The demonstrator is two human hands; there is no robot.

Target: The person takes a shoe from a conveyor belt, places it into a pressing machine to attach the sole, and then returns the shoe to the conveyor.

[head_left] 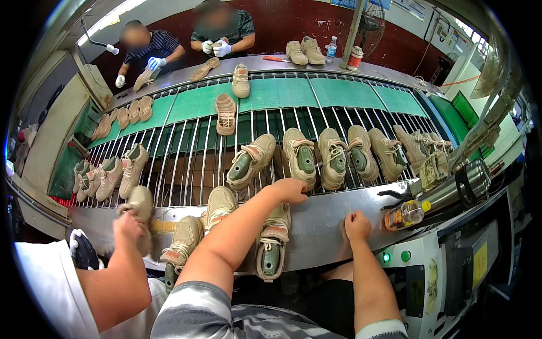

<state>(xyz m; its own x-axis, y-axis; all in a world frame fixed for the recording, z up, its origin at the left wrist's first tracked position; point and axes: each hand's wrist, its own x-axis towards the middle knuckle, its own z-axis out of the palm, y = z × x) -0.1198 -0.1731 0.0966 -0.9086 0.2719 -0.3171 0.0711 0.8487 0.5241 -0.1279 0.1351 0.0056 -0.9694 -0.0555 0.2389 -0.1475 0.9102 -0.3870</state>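
Observation:
My left hand (pixel 290 191) reaches over the metal ledge, its fingers curled against the near end of a beige shoe (pixel 300 155) with a green insert. Whether it grips the shoe is partly hidden. Closed above the ledge, my right hand (pixel 357 225) has a thin, small bit poking out at the top, too small to name. Under my left forearm lie a laced shoe (pixel 271 248) showing a green insert, another beige shoe (pixel 221 204) and a tilted one (pixel 185 240). A laced shoe (pixel 252 161) stands left of my left hand.
Rows of beige shoes (pixel 332 158) stand on the bar conveyor (pixel 192 164), with soles (pixel 226 114) on its green belt (pixel 276 93). Beside me, a co-worker's hand (pixel 130 226) moves a blurred shoe. Two gloved people work opposite. A yellow-capped bottle (pixel 405 214) and steel flask (pixel 466 183) lie right.

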